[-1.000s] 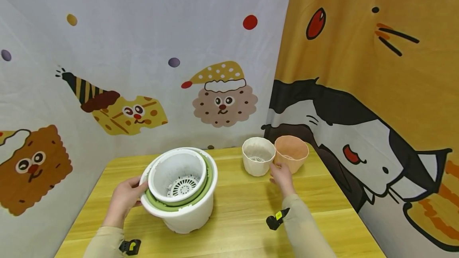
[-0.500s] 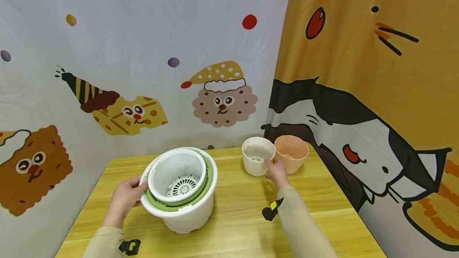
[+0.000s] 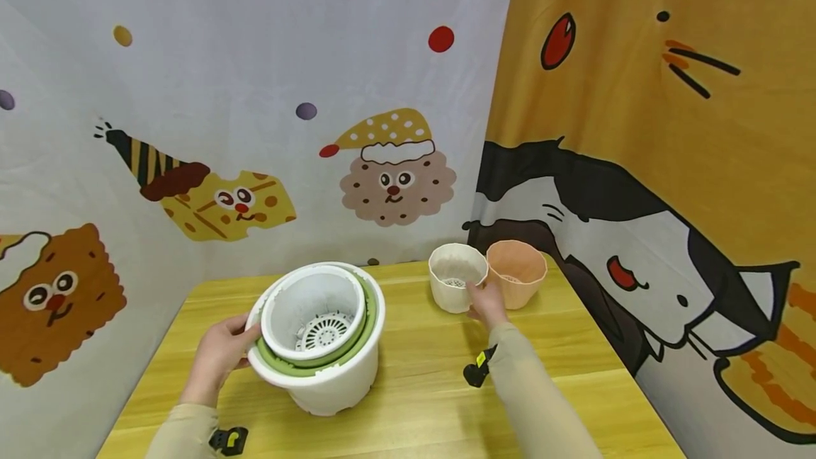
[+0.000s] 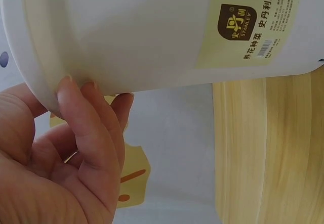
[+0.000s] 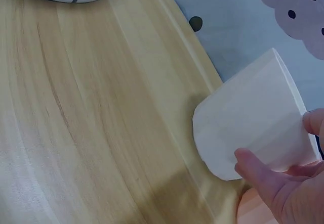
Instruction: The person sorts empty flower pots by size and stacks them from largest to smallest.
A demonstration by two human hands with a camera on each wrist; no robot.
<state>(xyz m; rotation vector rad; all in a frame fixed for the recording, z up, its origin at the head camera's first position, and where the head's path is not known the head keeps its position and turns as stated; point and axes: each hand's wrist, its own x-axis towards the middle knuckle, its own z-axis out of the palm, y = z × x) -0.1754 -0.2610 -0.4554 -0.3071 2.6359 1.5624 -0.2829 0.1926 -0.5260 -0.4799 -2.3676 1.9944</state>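
On the left of the head view stands a large white flowerpot (image 3: 347, 386) with a green pot (image 3: 304, 370) and a smaller white pot (image 3: 290, 307) with a slotted bottom nested inside. My left hand (image 3: 219, 353) grips the large pot's rim from the left; the left wrist view shows its fingertips under the rim and a printed label (image 4: 253, 29) on the wall. At the back right, my right hand (image 3: 489, 305) pinches a small white flowerpot (image 3: 448, 295) at its rim, one digit lying against the outer wall. A peach flowerpot (image 3: 524, 292) stands right beside it.
The pots are on a yellow wood-grain table (image 3: 414, 374). Behind it hangs a pale curtain (image 3: 255, 55) with cartoon prints, and an orange cartoon curtain (image 3: 618, 91) runs along the right side. Both sleeves carry black wrist straps.
My right hand has shifted left, from between the two small pots onto the small white pot's rim, and now pinches it. The left hand and nested pots have stayed put.
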